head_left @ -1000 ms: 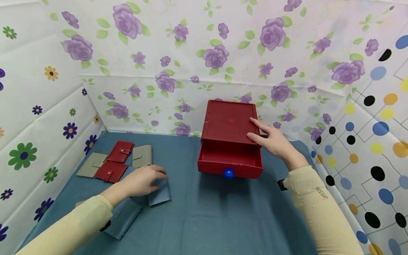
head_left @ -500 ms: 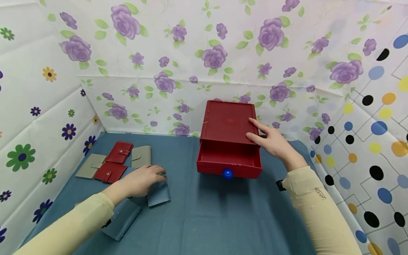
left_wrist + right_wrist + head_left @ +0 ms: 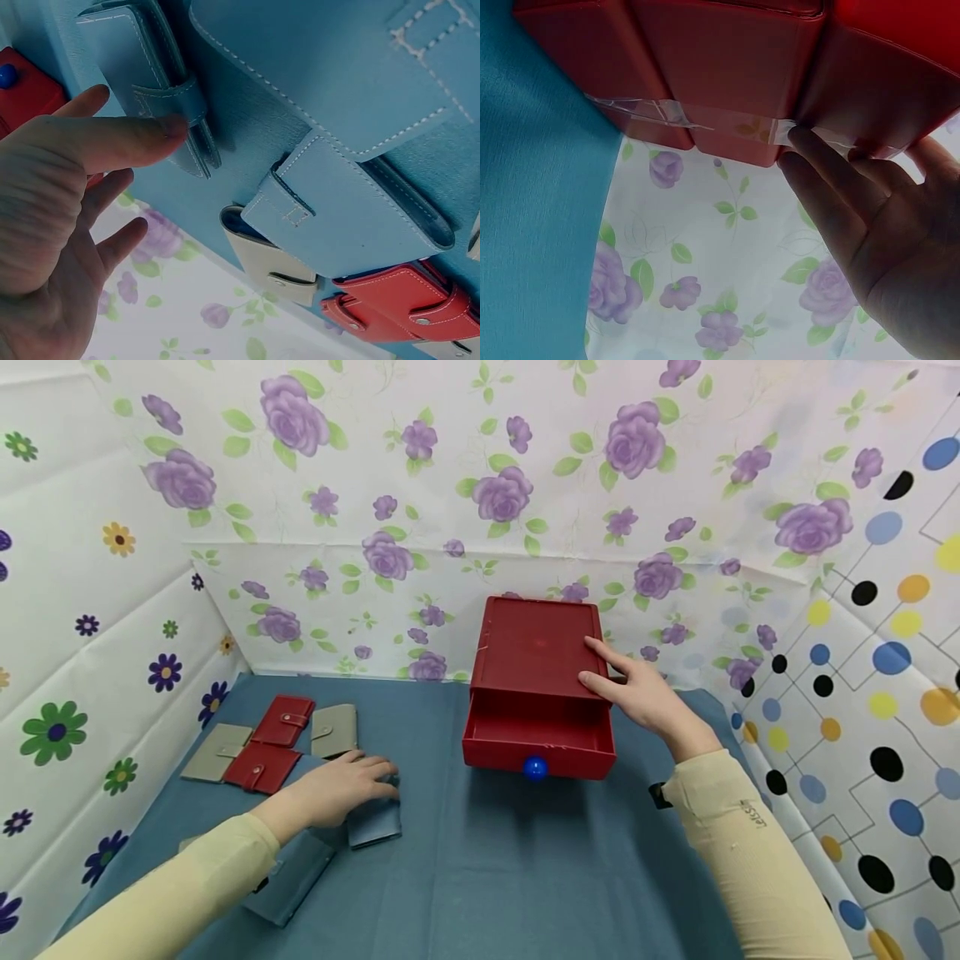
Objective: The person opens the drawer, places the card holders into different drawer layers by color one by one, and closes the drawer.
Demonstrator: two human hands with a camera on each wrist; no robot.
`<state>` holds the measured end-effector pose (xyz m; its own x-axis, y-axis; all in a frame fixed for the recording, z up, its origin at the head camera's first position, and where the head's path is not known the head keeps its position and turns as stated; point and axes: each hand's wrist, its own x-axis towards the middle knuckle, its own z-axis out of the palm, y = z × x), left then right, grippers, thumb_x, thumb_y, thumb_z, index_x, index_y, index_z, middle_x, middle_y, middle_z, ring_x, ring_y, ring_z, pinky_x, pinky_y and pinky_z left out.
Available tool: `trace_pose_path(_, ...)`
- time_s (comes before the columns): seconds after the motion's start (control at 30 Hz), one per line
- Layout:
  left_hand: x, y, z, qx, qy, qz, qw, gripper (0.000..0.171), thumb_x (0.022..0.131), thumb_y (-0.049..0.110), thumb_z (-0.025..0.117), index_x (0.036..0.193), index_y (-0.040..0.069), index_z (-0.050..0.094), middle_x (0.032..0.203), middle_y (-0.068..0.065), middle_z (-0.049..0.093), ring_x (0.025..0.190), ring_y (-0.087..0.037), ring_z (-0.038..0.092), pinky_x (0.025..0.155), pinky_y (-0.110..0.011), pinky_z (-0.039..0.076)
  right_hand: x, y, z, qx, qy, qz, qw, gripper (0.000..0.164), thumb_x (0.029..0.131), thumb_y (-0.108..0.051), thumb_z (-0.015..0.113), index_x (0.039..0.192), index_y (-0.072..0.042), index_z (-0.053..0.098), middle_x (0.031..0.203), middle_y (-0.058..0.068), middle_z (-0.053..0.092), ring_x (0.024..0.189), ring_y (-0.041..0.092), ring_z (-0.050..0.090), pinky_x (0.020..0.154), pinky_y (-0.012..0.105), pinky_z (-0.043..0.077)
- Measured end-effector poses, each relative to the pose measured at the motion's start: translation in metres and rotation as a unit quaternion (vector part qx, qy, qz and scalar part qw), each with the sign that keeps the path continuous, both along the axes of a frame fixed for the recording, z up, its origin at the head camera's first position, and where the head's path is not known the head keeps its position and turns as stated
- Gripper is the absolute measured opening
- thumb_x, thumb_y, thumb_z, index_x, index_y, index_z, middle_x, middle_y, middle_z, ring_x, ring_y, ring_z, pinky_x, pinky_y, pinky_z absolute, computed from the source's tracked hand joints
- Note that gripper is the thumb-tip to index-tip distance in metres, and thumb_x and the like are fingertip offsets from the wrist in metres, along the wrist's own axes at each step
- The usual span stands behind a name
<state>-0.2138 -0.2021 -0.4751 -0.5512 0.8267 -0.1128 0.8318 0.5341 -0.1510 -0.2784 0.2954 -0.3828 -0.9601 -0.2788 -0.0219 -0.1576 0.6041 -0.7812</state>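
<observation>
My left hand (image 3: 341, 789) is over a blue wallet (image 3: 375, 822) lying on the blue cloth, fingers spread and relaxed. In the left wrist view the thumb overlaps the strap of that wallet (image 3: 142, 56); I cannot tell whether it touches. My right hand (image 3: 645, 693) rests on the right side of a red drawer box (image 3: 536, 647), with two digits on its top. The right wrist view shows other fingers, fairly straight, against the side of the box (image 3: 727, 67), near a strip of clear tape. The box's top drawer (image 3: 540, 731), with a blue knob (image 3: 535, 767), is pulled out.
Left of my left hand lie two red wallets (image 3: 283, 720), grey ones (image 3: 333, 730) and a larger blue one (image 3: 292, 877) partly under the forearm. Another blue wallet (image 3: 345, 202) shows in the left wrist view. Flower-patterned sheets (image 3: 420, 468) stand behind and at the left.
My left hand has shifted slightly to the right over the blue wallet, and its fingers reach out further. The right hand and the box stay where they were.
</observation>
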Motion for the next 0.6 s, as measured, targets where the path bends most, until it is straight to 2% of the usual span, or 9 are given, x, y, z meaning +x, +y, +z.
trace_pose_path(0.33, 0.0016, 0.0064, 0.0041, -0.027, -0.011, -0.001, 0.9996, 0.063, 0.08, -0.01, 0.089, 0.132, 0.023, 0.075, 0.142, -0.01, 0.064, 0.134, -0.031, 0.059, 0.109, -0.063, 0.047, 0.0003, -0.0013, 0.0003, 0.001, -0.009, -0.004, 1.0, 0.086, 0.101, -0.064, 0.065, 0.171, -0.039, 0.022, 0.176, 0.014, 0.021, 0.149, 0.048, 0.043, 0.113, 0.063, 0.044)
trace_pose_path(0.6, -0.0004, 0.0049, -0.0019, -0.025, -0.013, -0.007, 0.9996, 0.064, 0.081, -0.011, 0.087, 0.133, 0.022, 0.072, 0.143, -0.01, 0.064, 0.135, -0.031, 0.06, 0.11, -0.063, 0.047, 0.0009, -0.001, 0.0001, 0.002, -0.006, -0.003, 1.0, 0.085, 0.101, -0.062, 0.064, 0.171, -0.039, 0.022, 0.176, 0.015, 0.021, 0.149, 0.049, 0.044, 0.113, 0.064, 0.044)
